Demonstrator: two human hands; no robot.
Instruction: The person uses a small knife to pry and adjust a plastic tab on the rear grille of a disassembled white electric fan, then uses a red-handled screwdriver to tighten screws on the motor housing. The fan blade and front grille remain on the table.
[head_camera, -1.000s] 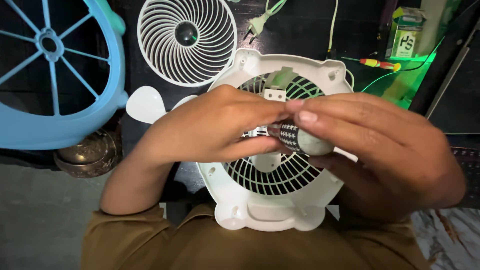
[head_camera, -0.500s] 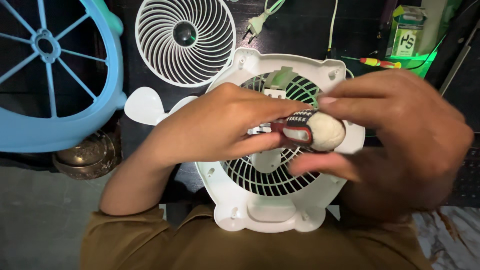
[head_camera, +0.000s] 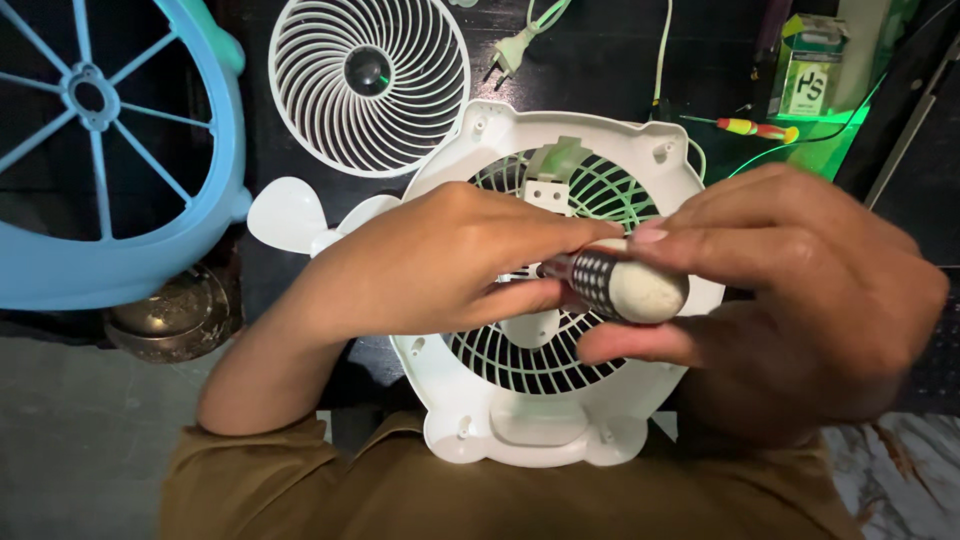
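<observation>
My right hand (head_camera: 790, 300) grips a screwdriver's ribbed, cream-capped handle (head_camera: 625, 287) while my left hand (head_camera: 450, 265) pinches its shaft, both over the white fan housing (head_camera: 560, 400) on the bench. At 11 o'clock lies a round white grille (head_camera: 368, 85); farther left, a blue fan frame (head_camera: 215, 150).

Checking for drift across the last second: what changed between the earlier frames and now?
The right hand turned on the screwdriver handle: its fingers, laid over the top a second ago, opened off it, then closed back over. The grip never let go. The left hand kept pinching the shaft end, and the white fan housing, round grille and blue frame stayed put.
</observation>
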